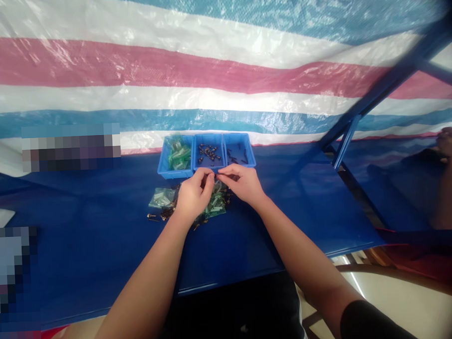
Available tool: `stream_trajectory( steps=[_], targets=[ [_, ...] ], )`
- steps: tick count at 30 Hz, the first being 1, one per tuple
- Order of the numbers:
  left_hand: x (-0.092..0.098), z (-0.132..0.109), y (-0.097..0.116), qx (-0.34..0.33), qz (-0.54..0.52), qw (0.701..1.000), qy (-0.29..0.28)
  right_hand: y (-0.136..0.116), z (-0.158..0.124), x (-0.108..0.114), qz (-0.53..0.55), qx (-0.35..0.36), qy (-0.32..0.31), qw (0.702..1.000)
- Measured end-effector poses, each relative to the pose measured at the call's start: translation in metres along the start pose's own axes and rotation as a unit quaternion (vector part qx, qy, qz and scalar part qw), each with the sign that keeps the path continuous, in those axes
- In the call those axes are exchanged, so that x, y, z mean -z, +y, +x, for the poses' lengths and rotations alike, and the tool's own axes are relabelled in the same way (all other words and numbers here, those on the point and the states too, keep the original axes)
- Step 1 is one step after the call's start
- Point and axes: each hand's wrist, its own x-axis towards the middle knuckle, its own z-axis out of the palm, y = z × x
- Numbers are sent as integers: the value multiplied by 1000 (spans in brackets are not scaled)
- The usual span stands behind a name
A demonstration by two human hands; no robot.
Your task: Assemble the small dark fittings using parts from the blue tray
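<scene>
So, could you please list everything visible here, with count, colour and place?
table: one, blue, across the view
sheet: one, striped white, red and blue, behind
frame: one, blue, right
bins: three, blue, in a row
bin packets: several, greenish, left bin
screw-like pieces: many, dark, middle bin
thin pieces: a few, dark, right bin
table packets: several, clear and greenish, before the bins
loose pieces: many, dark and brassy, around those packets
white objects: two, left edge, unclear
another person's hand: one, blurred, far right
black sleeve: one, lower right
left hand: one, bare, before the bins
right hand: one, bare, beside it
</scene>
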Motion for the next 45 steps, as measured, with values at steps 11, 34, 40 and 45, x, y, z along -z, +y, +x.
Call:
stream_trajectory(
  steps=[11, 34, 40, 45],
  targets=[
    [0, -1, 1, -17, -7, 1000, 1, -2, 0, 0, -11, 5, 2, 1000],
    [0, 0, -1, -26, 11, 1000, 8, -2, 2, 3, -16, -19, 4, 1000],
    [1, 0, 0, -27, 5, 1000, 3, -6, 2, 4, -13, -18, -4, 1000],
    [2, 0, 1, -35, 3, 999, -5, -6, 1, 4, -15, -23, -14, 1000]
  ],
)
